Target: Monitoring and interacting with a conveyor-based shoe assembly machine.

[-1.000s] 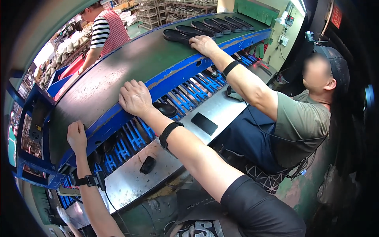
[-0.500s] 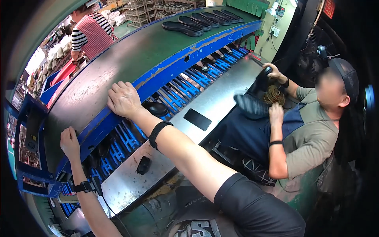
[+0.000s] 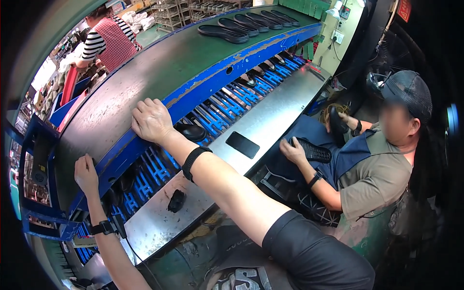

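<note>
My right hand [image 3: 152,121] is closed over the near blue rail [image 3: 193,92] of a conveyor, its knuckles above the green belt [image 3: 159,63]. Farther left along the same rail, my left hand [image 3: 86,175] is closed too, its fingers curled at the edge and partly hidden. Both hands rest there, with no loose object showing in either. A dark shoe [image 3: 191,132] sits below the rail, just beyond my right wrist. Several black shoe soles [image 3: 222,34] lie in a row at the belt's far end.
Blue racks [image 3: 217,116] run under the conveyor. A metal shelf [image 3: 280,106] carries a phone [image 3: 242,144] and a small black object [image 3: 176,200]. At right a seated co-worker [image 3: 377,159] holds a black sole [image 3: 313,151] and a black shoe [image 3: 338,121]. Another person [image 3: 113,43] stands across the conveyor.
My hands have not visibly moved. The seated co-worker has lowered the sole and shoe toward the lap and leaned the head left. The person across the conveyor has shifted an arm left.
</note>
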